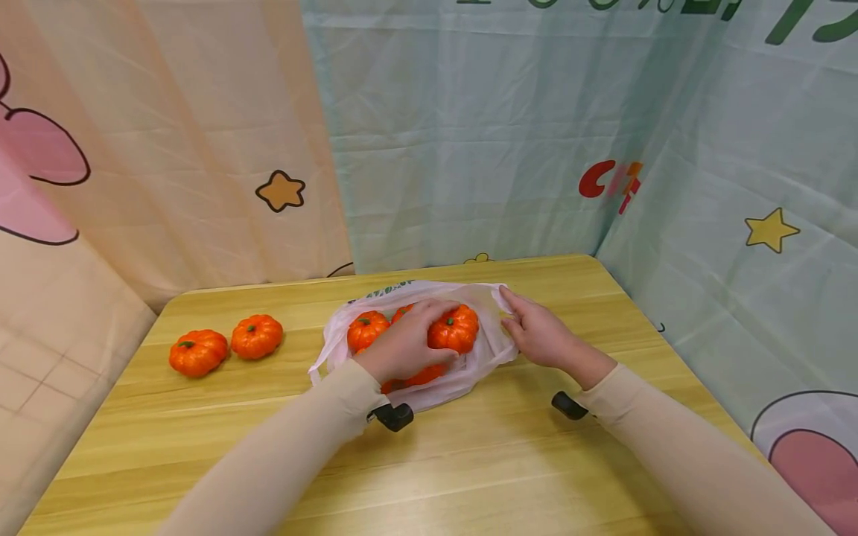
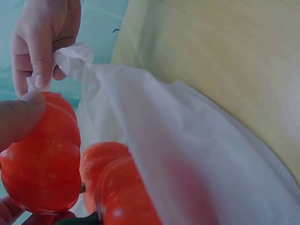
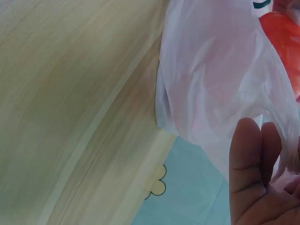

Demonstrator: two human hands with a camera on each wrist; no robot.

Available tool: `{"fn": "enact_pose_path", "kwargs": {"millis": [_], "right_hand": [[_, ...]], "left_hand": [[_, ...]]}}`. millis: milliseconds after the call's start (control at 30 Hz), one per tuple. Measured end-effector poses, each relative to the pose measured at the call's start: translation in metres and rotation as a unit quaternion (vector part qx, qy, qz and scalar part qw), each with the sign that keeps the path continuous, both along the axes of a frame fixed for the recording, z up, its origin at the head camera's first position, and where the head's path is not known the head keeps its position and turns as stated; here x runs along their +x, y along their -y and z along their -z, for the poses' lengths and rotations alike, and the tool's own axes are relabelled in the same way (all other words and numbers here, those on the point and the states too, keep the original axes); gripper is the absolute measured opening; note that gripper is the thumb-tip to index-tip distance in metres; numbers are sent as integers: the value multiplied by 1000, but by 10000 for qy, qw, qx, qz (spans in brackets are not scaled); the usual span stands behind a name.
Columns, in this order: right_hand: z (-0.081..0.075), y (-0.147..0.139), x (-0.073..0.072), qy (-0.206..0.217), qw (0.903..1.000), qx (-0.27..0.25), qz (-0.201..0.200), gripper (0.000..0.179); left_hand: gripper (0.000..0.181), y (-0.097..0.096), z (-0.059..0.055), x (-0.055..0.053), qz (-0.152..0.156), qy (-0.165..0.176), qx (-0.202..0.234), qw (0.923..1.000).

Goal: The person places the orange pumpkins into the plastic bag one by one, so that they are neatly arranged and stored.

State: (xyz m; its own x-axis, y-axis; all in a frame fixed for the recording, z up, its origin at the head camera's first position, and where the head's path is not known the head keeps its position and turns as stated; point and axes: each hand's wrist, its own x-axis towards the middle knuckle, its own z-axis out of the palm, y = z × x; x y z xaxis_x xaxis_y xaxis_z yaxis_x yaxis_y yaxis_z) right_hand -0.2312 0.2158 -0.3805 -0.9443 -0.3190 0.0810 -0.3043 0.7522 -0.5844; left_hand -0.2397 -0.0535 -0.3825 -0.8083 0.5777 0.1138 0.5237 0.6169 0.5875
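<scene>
A thin white plastic bag [image 1: 479, 370] lies spread on the table with several small orange pumpkins [image 1: 367, 328] in its mouth. My left hand [image 1: 410, 339] reaches over the bag and grips one pumpkin [image 1: 454, 328], thumb on its near side. In the left wrist view that pumpkin [image 2: 44, 159] shows between thumb and fingers, with others just beyond it. At the bag's right end my right hand [image 1: 541, 331] holds the edge. Up close in the right wrist view, the bag's plastic [image 3: 211, 75] runs into the fingers [image 3: 246, 154] of that hand.
Two more orange pumpkins, one [image 1: 198, 353] and another [image 1: 258, 336], sit on the wooden table [image 1: 469, 476] left of the bag. Printed curtains [image 1: 469, 149] hang behind the table and at both sides.
</scene>
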Motion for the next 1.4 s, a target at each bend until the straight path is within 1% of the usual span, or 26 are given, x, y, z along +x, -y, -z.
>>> {"fn": "enact_pose_path", "kwargs": {"millis": [100, 200, 300, 400, 567, 800, 1000, 1200, 1400], "right_hand": [[0, 0, 0, 36, 10000, -51, 7, 66], [0, 0, 0, 38, 9999, -93, 7, 66], [1, 0, 0, 66, 9999, -121, 9, 66], [1, 0, 0, 96, 9999, -135, 16, 66], [2, -1, 0, 137, 9998, -112, 17, 67], [2, -2, 1, 149, 9998, -87, 32, 67], [4, -2, 0, -2, 10000, -12, 6, 66], [4, -2, 1, 24, 10000, -70, -20, 66], [4, -1, 1, 55, 10000, -66, -25, 66]], "left_hand": [[80, -4, 3, 0, 48, 81, -48, 9999], [80, -7, 6, 0, 25, 179, -142, 9997], [79, -9, 9, 0, -1, 246, -155, 9996], [79, -12, 11, 0, 51, 288, -128, 9995], [78, -16, 15, 2, 172, 279, -176, 9993], [75, -21, 21, 2, 66, 210, -243, 9995], [76, -22, 20, 4, -19, 299, -305, 9991], [76, -22, 21, 5, 46, 315, -421, 9986], [74, -22, 24, 4, -9, 316, -347, 9989]]}}
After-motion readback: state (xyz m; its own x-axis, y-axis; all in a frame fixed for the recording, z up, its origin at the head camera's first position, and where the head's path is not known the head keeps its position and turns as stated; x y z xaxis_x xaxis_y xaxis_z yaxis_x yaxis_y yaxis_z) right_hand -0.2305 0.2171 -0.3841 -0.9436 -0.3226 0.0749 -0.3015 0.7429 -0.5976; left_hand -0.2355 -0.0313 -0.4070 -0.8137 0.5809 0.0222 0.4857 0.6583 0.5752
